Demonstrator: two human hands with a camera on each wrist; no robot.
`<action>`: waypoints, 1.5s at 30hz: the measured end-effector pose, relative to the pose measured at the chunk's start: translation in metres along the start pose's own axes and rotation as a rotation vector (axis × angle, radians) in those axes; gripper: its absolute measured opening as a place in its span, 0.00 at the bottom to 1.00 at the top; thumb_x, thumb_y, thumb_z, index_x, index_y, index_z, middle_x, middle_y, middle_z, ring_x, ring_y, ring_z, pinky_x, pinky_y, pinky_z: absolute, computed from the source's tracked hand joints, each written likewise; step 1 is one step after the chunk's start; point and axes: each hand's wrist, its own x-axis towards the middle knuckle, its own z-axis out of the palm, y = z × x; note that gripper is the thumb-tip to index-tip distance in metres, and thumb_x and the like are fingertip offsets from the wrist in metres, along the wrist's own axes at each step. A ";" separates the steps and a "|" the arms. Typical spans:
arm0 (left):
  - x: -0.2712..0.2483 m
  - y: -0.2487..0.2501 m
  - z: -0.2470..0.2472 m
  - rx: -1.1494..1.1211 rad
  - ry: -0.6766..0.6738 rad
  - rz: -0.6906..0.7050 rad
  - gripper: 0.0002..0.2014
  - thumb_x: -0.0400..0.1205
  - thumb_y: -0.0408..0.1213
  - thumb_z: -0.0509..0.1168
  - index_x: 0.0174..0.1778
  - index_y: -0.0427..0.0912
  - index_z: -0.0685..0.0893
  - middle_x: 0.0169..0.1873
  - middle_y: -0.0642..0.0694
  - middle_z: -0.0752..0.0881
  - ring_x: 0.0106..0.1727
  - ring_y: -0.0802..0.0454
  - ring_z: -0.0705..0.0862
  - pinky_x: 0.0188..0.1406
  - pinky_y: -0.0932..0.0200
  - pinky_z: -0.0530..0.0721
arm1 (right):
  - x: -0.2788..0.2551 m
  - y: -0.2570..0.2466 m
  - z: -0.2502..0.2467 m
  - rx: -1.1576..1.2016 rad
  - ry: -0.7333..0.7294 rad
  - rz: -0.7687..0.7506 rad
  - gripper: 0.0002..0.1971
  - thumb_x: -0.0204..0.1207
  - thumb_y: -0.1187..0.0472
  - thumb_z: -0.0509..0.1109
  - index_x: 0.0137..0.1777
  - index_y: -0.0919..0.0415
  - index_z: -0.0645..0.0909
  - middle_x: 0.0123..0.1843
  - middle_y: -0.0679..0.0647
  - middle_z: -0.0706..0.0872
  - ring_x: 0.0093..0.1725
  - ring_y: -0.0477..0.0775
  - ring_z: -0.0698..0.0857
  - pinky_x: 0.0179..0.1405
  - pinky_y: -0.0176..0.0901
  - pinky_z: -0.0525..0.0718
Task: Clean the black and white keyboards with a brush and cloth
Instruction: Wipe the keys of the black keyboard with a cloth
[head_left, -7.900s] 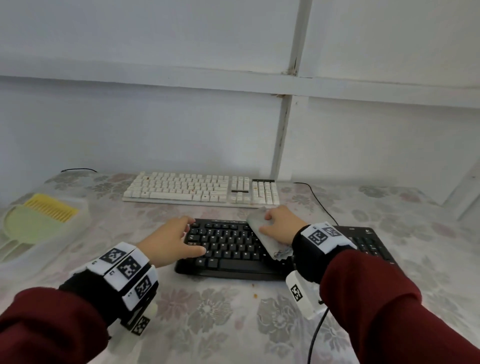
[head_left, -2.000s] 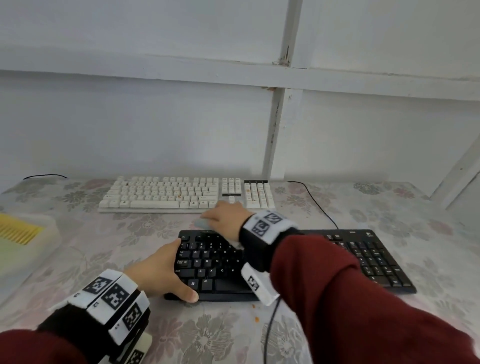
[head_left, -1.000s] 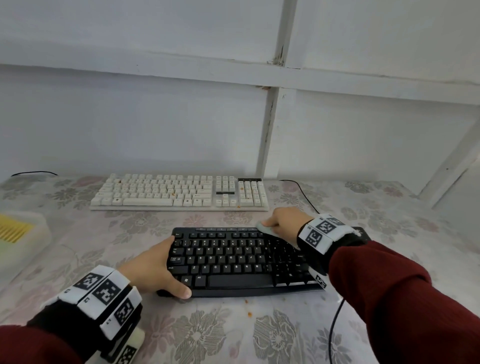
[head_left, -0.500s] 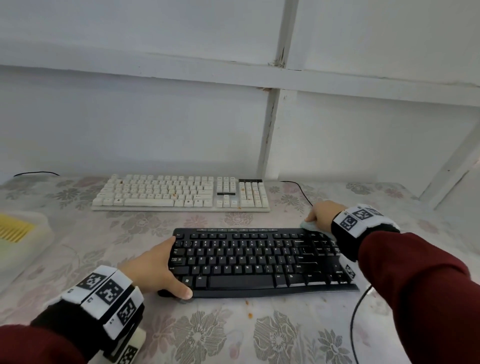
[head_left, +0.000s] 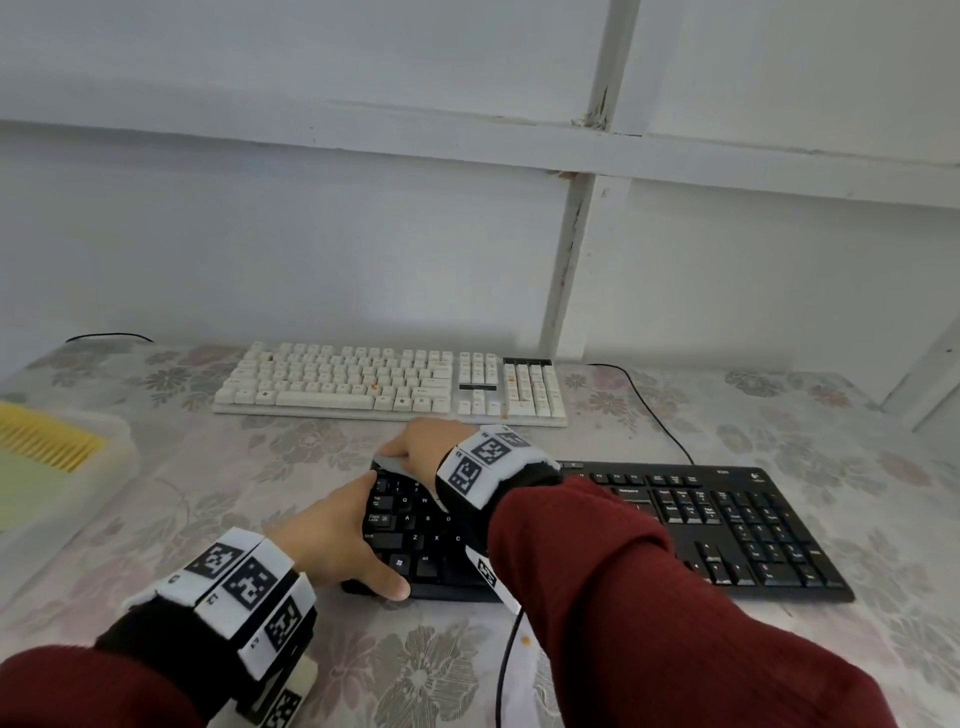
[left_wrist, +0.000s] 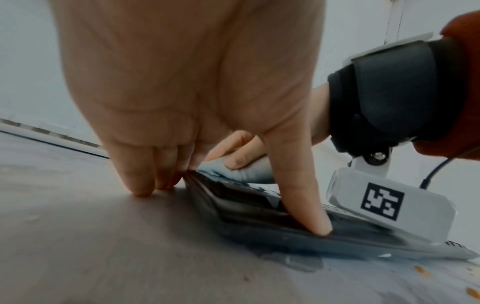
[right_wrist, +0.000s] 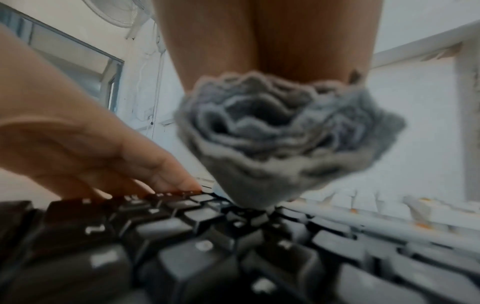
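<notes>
A black keyboard (head_left: 727, 525) lies near me on the flowered tablecloth. Behind it is a white keyboard (head_left: 363, 382) with orange crumbs between its keys. My right hand (head_left: 421, 447) grips a bunched grey cloth (head_left: 387, 462) and presses it on the black keyboard's far left corner. The right wrist view shows the cloth (right_wrist: 280, 139) touching the top key row of the black keyboard (right_wrist: 207, 257). My left hand (head_left: 348, 535) braces that keyboard's left end. Its straight fingers (left_wrist: 140, 181) stand on the table against the side, and its thumb (left_wrist: 306, 205) lies on the front edge.
A translucent tray (head_left: 104, 499) at the left edge holds a yellow brush (head_left: 47, 447). A black cable (head_left: 649, 410) runs from the black keyboard to the wall. Orange crumbs (head_left: 525, 640) lie on the cloth in front of the keyboard. A white wall closes the back.
My right hand has swept the cloth along the black keyboard's top row from the right end back to the far left corner. The left hand has kept its place.
</notes>
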 end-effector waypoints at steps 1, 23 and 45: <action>0.000 0.000 0.000 -0.003 0.001 0.000 0.45 0.52 0.41 0.84 0.64 0.57 0.70 0.56 0.60 0.83 0.59 0.60 0.81 0.65 0.52 0.79 | 0.001 0.002 0.004 -0.010 0.048 0.011 0.19 0.85 0.61 0.55 0.72 0.57 0.77 0.68 0.58 0.81 0.63 0.59 0.81 0.54 0.47 0.76; -0.002 -0.001 0.000 -0.022 -0.039 -0.004 0.49 0.45 0.49 0.82 0.64 0.60 0.69 0.57 0.60 0.83 0.59 0.59 0.81 0.66 0.49 0.79 | -0.121 0.175 -0.010 -0.052 0.037 0.407 0.22 0.86 0.47 0.52 0.69 0.56 0.79 0.61 0.54 0.85 0.58 0.54 0.84 0.59 0.38 0.75; -0.001 0.004 0.001 0.007 0.001 -0.009 0.45 0.56 0.38 0.84 0.66 0.59 0.67 0.58 0.61 0.81 0.62 0.59 0.79 0.68 0.54 0.76 | -0.026 -0.003 -0.004 0.006 0.130 0.011 0.18 0.84 0.60 0.56 0.72 0.60 0.75 0.70 0.60 0.79 0.68 0.63 0.78 0.62 0.53 0.78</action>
